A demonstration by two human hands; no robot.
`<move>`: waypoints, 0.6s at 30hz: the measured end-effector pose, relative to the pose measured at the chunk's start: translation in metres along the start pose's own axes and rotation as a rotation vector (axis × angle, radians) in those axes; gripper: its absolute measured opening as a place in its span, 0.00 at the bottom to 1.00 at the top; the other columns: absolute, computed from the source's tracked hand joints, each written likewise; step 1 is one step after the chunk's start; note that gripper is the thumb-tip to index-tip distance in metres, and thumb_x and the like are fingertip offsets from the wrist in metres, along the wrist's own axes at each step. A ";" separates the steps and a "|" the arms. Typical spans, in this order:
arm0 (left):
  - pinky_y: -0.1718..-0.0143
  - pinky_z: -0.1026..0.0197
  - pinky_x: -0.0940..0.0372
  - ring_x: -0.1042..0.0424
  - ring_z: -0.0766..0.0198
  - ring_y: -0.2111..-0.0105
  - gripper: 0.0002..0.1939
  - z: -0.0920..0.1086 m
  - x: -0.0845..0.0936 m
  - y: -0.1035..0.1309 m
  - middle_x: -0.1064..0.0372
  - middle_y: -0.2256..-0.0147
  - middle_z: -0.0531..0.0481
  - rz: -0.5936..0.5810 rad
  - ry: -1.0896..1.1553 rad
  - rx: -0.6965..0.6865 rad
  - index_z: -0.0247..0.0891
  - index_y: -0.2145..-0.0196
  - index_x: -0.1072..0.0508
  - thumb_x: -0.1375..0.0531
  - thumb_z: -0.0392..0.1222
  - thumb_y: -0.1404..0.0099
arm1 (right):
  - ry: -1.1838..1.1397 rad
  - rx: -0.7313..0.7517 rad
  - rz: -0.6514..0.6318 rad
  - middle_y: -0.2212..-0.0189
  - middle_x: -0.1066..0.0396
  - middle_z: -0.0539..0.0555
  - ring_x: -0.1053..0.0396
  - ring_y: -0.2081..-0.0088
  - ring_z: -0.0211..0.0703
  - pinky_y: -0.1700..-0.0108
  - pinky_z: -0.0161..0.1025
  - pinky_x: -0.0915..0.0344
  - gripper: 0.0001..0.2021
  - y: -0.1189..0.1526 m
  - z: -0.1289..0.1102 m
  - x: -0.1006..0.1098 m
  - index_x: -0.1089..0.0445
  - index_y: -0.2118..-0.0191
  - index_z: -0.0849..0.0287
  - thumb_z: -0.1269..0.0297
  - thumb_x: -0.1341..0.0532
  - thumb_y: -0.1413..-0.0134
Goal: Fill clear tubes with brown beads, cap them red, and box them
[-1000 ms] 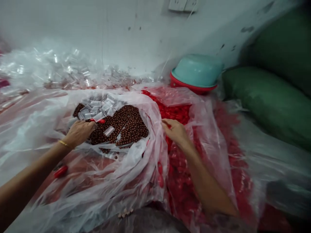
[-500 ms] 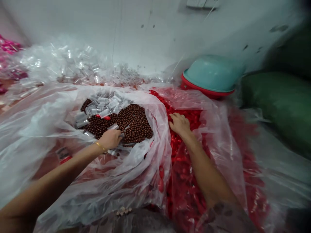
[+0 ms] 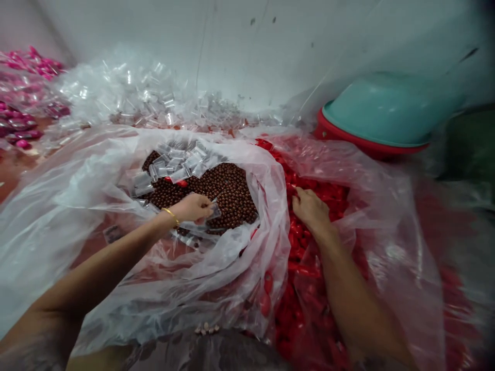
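Note:
My left hand (image 3: 193, 208), with a yellow bracelet at the wrist, is closed on a small clear plastic cup (image 3: 214, 209) over a heap of round brown balls (image 3: 232, 193). More clear cups (image 3: 180, 159) lie on the back of that heap, with a small red piece among them. To the right, my right hand (image 3: 311, 208) rests over a pile of glossy red pieces (image 3: 299, 239). Its fingers are curled, and whatever is between them cannot be made out.
White translucent plastic sheeting (image 3: 266, 206) surrounds the balls. Behind lies a mound of clear cups (image 3: 127, 93), with pink pieces (image 3: 38, 64) at far left. A teal basin (image 3: 386, 111) sits on a red basin (image 3: 359, 141) at back right, near the wall.
The view has shifted, moving the scene rightward. My left hand has lifted slightly, and the clear cup in its fingers shows more plainly. My right hand's fingers are more curled.

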State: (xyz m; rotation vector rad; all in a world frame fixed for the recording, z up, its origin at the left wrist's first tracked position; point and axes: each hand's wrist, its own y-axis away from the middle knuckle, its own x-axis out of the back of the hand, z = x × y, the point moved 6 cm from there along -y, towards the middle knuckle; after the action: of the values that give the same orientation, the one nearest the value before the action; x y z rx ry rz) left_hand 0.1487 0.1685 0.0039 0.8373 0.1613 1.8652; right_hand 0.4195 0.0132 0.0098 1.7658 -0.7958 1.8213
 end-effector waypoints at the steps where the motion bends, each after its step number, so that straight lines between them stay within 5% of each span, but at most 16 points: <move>1: 0.81 0.70 0.42 0.37 0.71 0.85 0.05 -0.001 -0.009 -0.006 0.38 0.86 0.57 -0.002 0.027 0.051 0.34 0.74 0.32 0.44 0.37 0.42 | -0.001 -0.009 -0.005 0.53 0.32 0.65 0.32 0.55 0.53 0.59 0.44 0.35 0.22 0.001 0.000 0.000 0.38 0.43 0.65 0.65 0.53 0.41; 5: 0.77 0.68 0.38 0.35 0.69 0.83 0.04 0.003 -0.038 -0.044 0.37 0.85 0.55 0.128 0.169 0.129 0.33 0.74 0.30 0.42 0.36 0.43 | -0.072 -0.056 0.007 0.55 0.30 0.65 0.31 0.55 0.53 0.57 0.45 0.35 0.21 0.000 0.003 0.003 0.34 0.47 0.65 0.66 0.52 0.43; 10: 0.72 0.67 0.35 0.31 0.70 0.77 0.08 0.021 -0.044 -0.082 0.30 0.73 0.51 0.287 0.340 0.056 0.33 0.62 0.31 0.43 0.38 0.40 | -0.382 -0.170 0.176 0.62 0.27 0.62 0.29 0.63 0.49 0.59 0.44 0.34 0.19 0.000 0.026 0.018 0.31 0.53 0.64 0.64 0.49 0.48; 14: 0.68 0.68 0.35 0.31 0.73 0.74 0.08 0.028 -0.041 -0.083 0.31 0.67 0.51 0.295 0.534 -0.044 0.34 0.59 0.35 0.45 0.36 0.37 | -0.930 -0.195 0.186 0.68 0.27 0.57 0.34 0.78 0.38 0.72 0.37 0.35 0.16 0.015 0.028 0.030 0.33 0.59 0.61 0.60 0.47 0.53; 18: 0.60 0.67 0.37 0.32 0.72 0.68 0.14 0.031 -0.035 -0.061 0.31 0.68 0.52 0.260 0.870 -0.364 0.33 0.64 0.33 0.36 0.34 0.48 | -1.229 -0.119 0.116 0.69 0.28 0.52 0.36 0.79 0.33 0.75 0.32 0.38 0.14 0.039 0.001 0.042 0.38 0.63 0.58 0.57 0.45 0.56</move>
State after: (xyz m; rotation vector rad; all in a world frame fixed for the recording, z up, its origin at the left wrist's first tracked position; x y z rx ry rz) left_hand 0.2217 0.1581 -0.0177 -0.2508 0.2450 2.3054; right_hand 0.3912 -0.0176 0.0489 2.7140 -1.3786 0.5147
